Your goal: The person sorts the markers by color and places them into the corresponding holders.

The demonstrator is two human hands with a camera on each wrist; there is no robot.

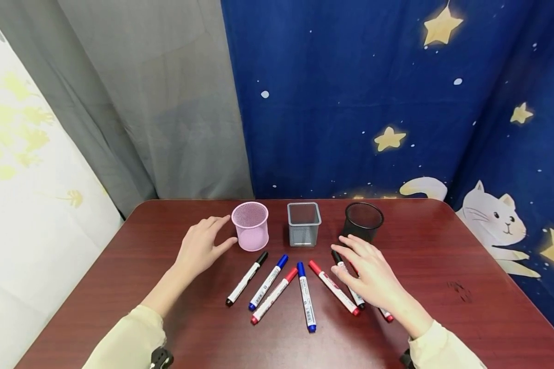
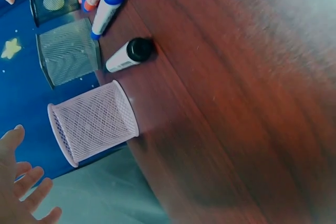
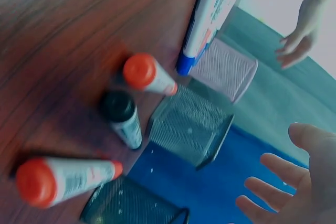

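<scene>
My left hand (image 1: 202,247) is beside the round pink mesh pen holder (image 1: 252,239), thumb and fingers spread toward its left side. In the left wrist view a gap shows between those fingers and the pink holder (image 2: 97,124). My right hand (image 1: 367,267) hovers over the right-hand markers with fingers spread, holding nothing. Beneath it lie a black marker (image 1: 354,294) and a red marker (image 1: 388,314), both partly hidden. Just beyond its fingertips stands the round black mesh pen holder (image 1: 363,218). A square grey mesh pen holder (image 1: 303,233) stands between the two round ones.
Left of the right hand, more markers fan out on the brown table (image 1: 203,333): a red one (image 1: 334,288), a blue one (image 1: 307,297), another red (image 1: 274,296), another blue (image 1: 268,283) and a black one (image 1: 246,279). Curtains (image 1: 332,102) hang behind the table's far edge.
</scene>
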